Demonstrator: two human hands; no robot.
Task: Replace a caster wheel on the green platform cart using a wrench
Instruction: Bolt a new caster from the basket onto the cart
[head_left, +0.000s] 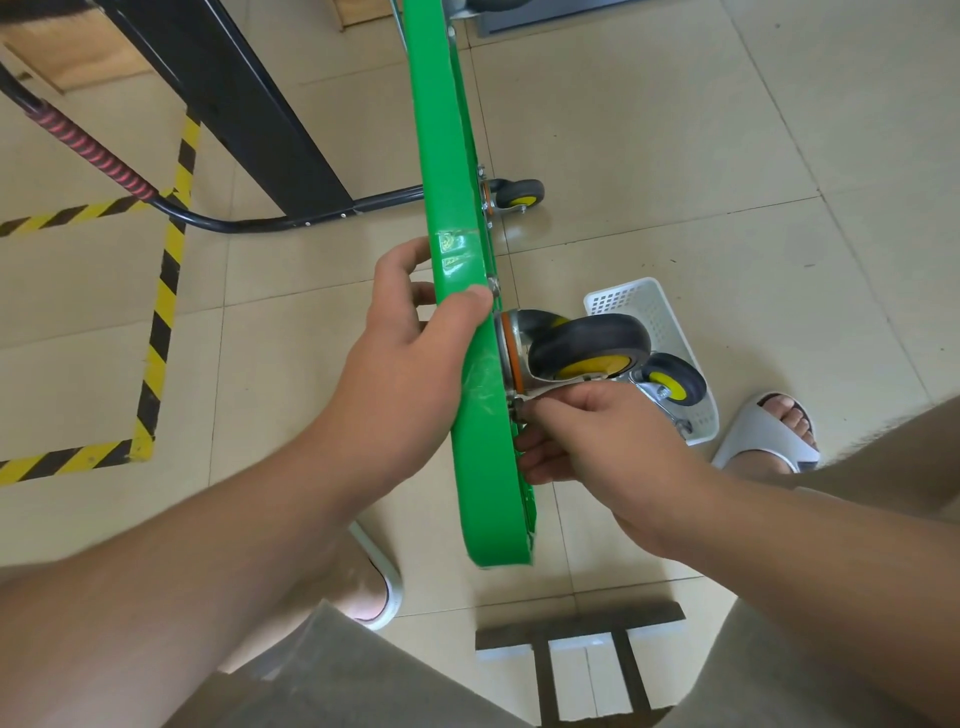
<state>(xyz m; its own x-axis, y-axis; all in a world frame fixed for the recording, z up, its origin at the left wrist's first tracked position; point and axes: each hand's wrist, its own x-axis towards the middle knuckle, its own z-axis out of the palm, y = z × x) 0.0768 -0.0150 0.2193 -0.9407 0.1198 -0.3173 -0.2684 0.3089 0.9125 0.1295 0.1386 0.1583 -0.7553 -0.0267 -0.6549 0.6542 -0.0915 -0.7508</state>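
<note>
**Both hands on the upended cart, at the near caster**

Closest to the camera, a dark metal frame (576, 626) lies on the tiled floor between the person's knees. Just beyond it, the green platform cart (441, 156) stands on edge, running away from the viewer with its underside facing right.

The left hand (410, 332) grips the cart's upper rim, thumb hooked over the green edge and fingers curled round the deck side. The right hand (592, 441) sits against the underside just below the caster wheel (592, 345). Its fingers are bent, and the thumb and forefinger pinch a small metal fastener (516, 408) at the caster's mounting plate.

Behind that wheel, a white basket (628, 296) on the floor holds a spare caster (675, 385), next to a foot in a white slipper (769, 441).

Farther along the cart, another caster (519, 195) sticks out to the right. At the far left, the cart's black handle (93, 150) has a red-and-black grip and crosses yellow-and-black floor tape (166, 291).
</note>
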